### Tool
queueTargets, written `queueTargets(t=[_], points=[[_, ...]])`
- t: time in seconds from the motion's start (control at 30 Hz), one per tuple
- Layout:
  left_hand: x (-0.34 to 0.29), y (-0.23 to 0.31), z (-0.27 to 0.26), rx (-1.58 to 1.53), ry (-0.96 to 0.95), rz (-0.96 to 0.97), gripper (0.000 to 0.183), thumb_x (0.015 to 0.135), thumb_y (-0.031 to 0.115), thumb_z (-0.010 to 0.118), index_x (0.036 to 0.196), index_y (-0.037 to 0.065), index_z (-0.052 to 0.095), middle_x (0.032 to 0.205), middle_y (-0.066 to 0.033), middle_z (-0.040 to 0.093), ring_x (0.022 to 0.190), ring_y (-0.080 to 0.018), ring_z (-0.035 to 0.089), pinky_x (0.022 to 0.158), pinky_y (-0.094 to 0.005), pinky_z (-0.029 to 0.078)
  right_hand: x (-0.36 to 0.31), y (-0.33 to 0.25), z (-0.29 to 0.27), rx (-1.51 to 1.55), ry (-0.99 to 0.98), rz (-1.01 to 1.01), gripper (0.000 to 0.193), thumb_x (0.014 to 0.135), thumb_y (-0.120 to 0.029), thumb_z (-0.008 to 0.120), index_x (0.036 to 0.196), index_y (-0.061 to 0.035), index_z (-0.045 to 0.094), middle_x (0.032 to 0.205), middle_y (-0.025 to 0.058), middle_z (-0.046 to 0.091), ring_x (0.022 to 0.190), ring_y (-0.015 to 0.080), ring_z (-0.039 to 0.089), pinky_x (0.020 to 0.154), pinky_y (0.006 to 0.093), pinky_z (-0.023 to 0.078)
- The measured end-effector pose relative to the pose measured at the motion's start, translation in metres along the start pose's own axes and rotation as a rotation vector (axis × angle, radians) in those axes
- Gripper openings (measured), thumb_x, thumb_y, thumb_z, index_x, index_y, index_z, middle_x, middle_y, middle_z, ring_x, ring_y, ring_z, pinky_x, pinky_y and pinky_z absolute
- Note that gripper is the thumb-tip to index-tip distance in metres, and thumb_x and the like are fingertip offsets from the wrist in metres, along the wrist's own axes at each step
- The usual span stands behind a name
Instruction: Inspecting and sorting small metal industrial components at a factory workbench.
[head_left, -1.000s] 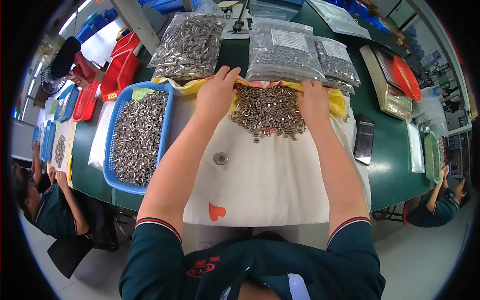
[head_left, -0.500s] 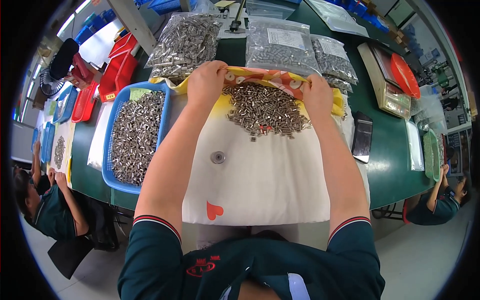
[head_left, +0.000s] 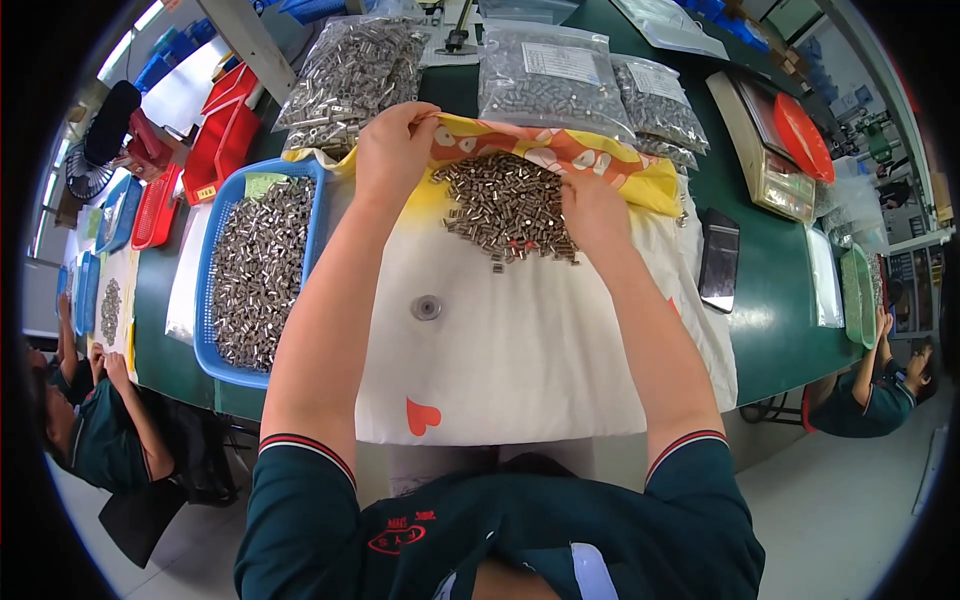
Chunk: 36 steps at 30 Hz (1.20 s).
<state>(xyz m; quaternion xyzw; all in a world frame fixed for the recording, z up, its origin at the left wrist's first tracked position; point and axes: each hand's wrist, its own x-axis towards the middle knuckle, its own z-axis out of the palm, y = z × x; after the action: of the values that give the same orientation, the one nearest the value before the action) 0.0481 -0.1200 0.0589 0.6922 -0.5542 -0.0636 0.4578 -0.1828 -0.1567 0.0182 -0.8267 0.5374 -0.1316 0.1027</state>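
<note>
A heap of small silvery metal sleeves (head_left: pixel 505 210) lies on a white cloth (head_left: pixel 500 370) with a yellow and orange patterned far edge (head_left: pixel 560 150). My left hand (head_left: pixel 393 150) pinches that edge at the heap's far left and holds it raised. Against the right side of the heap rests my right hand (head_left: pixel 597 212), off the cloth's edge. Its fingers point toward the sleeves and are mostly hidden by the back of the hand. A small round metal-and-clear disc (head_left: pixel 426 308) lies on the cloth nearer to me.
To the left stands a blue basket (head_left: pixel 204 320) full of similar sleeves, with red bins (head_left: pixel 222 140) beyond it. Clear bags of metal parts (head_left: pixel 355 75) line the back. A black phone (head_left: pixel 719 260) and a scale (head_left: pixel 750 150) are on the right. Co-workers sit at both sides.
My right hand has let go of the cloth's far edge and come down, nearer and left, to the heap's right side. The right part of the edge has dropped. My left hand still holds on.
</note>
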Motion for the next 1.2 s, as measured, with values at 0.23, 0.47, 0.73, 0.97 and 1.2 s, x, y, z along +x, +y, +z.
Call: queueTargets(t=[0.23,0.47,0.73,0.97,1.2], points=[[-0.037,0.001,-0.004,-0.028,0.051,0.565,0.021,0.073,0.001,0.059,0.092,0.007,0.063,0.084,-0.0092,0.063,0.074,-0.024,0.061,0.067,-0.0304,0.048,0.024,0.043,0.005,0.216,0.224,-0.042,0.029,0.081,-0.013,0.049,0.108,-0.006,0.053,0.093,0.0173,0.059,0.087,0.0316,0.056,0.076,0.0382,0.044],[-0.082,-0.035,0.005,0.37,-0.252,0.173,0.017,0.075,0.017,0.059,0.08,0.001,0.062,0.079,-0.0143,0.061,0.068,-0.0308,0.059,0.064,-0.0394,0.047,-0.006,0.032,-0.003,0.242,0.023,-0.007,0.028,0.081,-0.017,0.048,0.101,0.0,0.056,0.105,0.0217,0.054,0.094,0.033,0.053,0.082,0.0387,0.041],[-0.079,-0.005,0.054,0.413,-0.293,0.157,0.028,0.079,0.03,0.057,0.084,0.002,0.061,0.082,-0.0174,0.061,0.077,-0.0315,0.058,0.068,-0.0395,0.045,-0.014,-0.004,0.049,0.063,0.323,-0.15,0.034,0.081,-0.022,0.051,0.106,0.0002,0.053,0.11,0.018,0.051,0.105,0.0325,0.046,0.092,0.0413,0.034],[-0.057,-0.006,0.031,0.102,-0.081,0.421,0.025,0.072,0.014,0.062,0.097,0.007,0.059,0.092,-0.0111,0.059,0.087,-0.0307,0.055,0.078,-0.0361,0.043,-0.01,0.018,0.007,0.143,0.433,-0.258,0.036,0.071,-0.012,0.059,0.107,-0.0064,0.054,0.106,0.0152,0.051,0.105,0.0297,0.045,0.09,0.041,0.035],[-0.035,-0.021,0.043,0.32,-0.083,0.352,0.043,0.071,0.013,0.064,0.11,0.009,0.049,0.102,-0.0106,0.054,0.087,-0.0296,0.056,0.07,-0.0369,0.048,0.011,0.05,0.011,-0.148,0.481,-0.276,0.034,0.07,-0.009,0.059,0.103,-0.0113,0.055,0.097,0.0084,0.054,0.094,0.0273,0.049,0.083,0.041,0.037]])
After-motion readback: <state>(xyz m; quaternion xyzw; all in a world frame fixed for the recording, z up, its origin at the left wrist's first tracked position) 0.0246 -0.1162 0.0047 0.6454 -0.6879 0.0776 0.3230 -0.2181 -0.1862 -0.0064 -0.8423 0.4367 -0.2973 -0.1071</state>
